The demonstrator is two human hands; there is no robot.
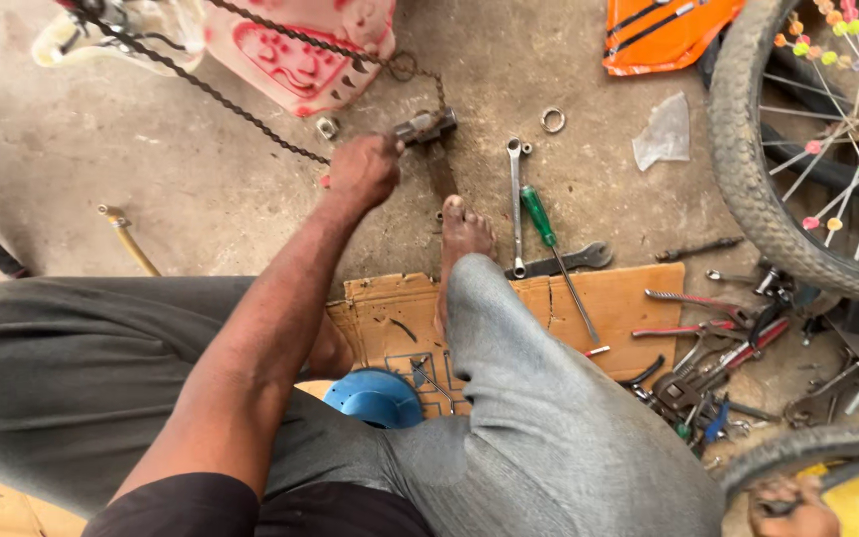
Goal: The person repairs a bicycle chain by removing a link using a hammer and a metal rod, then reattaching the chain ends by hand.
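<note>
Reaching forward over the bare concrete floor point(201, 189), the left hand point(362, 171) is closed in a fist around the handle end of a hammer point(428, 127), whose dull metal head lies just beside a loop of bicycle chain point(251, 117). The chain is dark, greasy and rusted; it runs slack in 2 strands from the upper left corner down to that spot on the floor, passing in front of a pink and white plastic container point(300, 50). The right hand is out of sight, so its state cannot be told.

A bare foot point(461, 239) rests on the floor just behind the hammer, heel on a flattened cardboard sheet point(628, 298). To the right of the foot lie a long spanner point(516, 204) and a green-handled screwdriver point(549, 239), side by side. A small metal ring point(553, 120) lies farther out. Pliers and other tools are heaped at the cardboard's right edge point(718, 368), hard against a bicycle wheel point(748, 189) with coloured beads on its spokes. Open floor lies to the left of the hand, as far as a brass-tipped hose point(129, 239).
</note>
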